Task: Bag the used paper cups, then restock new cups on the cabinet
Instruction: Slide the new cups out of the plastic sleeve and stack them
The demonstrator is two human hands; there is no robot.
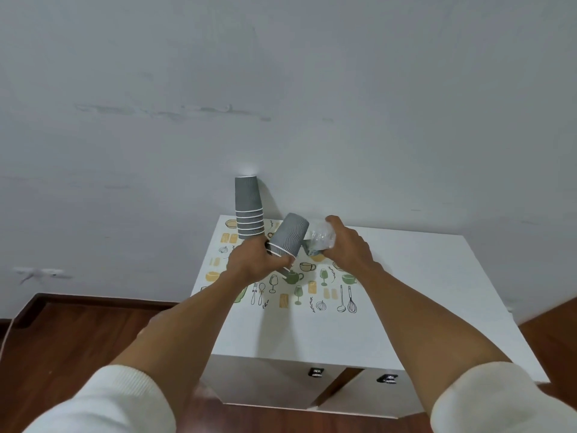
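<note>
A pale grey wall (281, 89) fills the upper part of the view, with a dark wooden floor (62, 332) below it on both sides. Against the wall stands a white cabinet (421, 292); its top carries a printed pattern of kitchen things (312, 292), and 2 dark handles (317, 372) show on its front.

Both forearms reach out over the cabinet from white sleeves (103, 401) pushed up toward the elbows.

At the back left corner of the cabinet top a stack of grey cups (249, 210) stands upside down, touching or just in front of the wall, with several white rims showing near its base.

Just beside that stack, the left hand (253, 264) grips a short nest of grey cups (288, 234) near the rims, fingers curled round them; the cups tilt up and to the right, bottoms pointing toward the wall, held above the cabinet top.

The right hand (346, 245) has its fingers closed round crumpled clear plastic wrap (320, 237), which lies right against the bottom end of the tilted cups.
</note>
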